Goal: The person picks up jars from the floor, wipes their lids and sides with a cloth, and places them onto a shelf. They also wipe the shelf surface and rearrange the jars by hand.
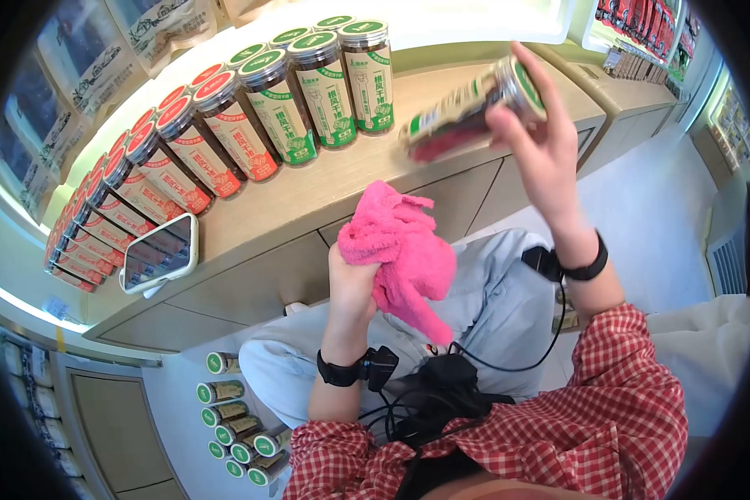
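Note:
My right hand (543,154) grips a clear jar (462,112) by its green-lidded end. The jar is tipped on its side above the counter, slightly blurred, with a cream and green label and dark contents. A bunched pink cloth (408,258) is clutched in my left hand (352,279) in front of the counter's edge. To the left of the held jar, several green-lidded jars (279,108) stand upright in rows, beside several red-lidded jars (237,137).
A phone (160,252) leans against the red-lidded jars near the edge of the wooden counter (342,179). More green-lidded jars (242,425) stand on the floor at lower left. Black cables (429,400) lie across my lap. Hanging packets (633,25) fill a display at upper right.

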Demonstrator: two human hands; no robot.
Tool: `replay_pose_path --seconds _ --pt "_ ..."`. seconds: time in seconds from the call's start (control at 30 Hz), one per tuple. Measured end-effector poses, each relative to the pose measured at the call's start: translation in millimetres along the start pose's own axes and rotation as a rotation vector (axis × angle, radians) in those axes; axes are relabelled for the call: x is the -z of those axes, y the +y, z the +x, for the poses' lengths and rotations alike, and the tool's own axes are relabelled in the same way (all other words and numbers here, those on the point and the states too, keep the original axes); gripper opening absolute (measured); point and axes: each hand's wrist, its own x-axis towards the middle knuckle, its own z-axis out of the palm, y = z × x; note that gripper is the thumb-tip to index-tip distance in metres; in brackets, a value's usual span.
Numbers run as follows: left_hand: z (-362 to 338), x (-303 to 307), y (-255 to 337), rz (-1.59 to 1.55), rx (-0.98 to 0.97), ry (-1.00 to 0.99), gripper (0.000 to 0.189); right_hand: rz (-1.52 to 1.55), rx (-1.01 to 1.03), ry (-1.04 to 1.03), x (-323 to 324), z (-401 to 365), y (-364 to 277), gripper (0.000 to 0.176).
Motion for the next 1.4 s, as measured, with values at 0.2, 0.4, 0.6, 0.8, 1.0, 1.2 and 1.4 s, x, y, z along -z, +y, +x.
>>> replay_pose_path --seconds 0.2,0.4,0.6,0.8,1.0,1.2,1.4 --pt "7 10 -5 0.038 0.05 0.027 0.031 -0.551 0.19 -0.04 -4 106 65 0.059" --pt "6 12 -8 -0.001 0.099 -0.021 0.028 -0.679 0.075 -0.237 -41 146 84 0.059" --pt "8 14 -10 -0.01 0.122 -0.021 0.028 -0.514 0.028 -0.297 -54 154 90 0.046" --pt "9 15 -16 0.006 0.127 -0.062 0.03 -0.365 -0.12 -0.363 -57 149 74 0.039" --pt "8 10 -15 0.022 0.139 -0.085 0.031 -0.309 -0.126 -0.397 -64 148 75 0.039" --pt "7 10 -15 0.04 0.155 -0.064 0.031 -0.32 -0.112 -0.352 -59 138 78 0.048" --pt "5 18 -6 0.023 0.127 -0.043 0.031 -0.322 0.04 -0.107 24 48 51 0.05"
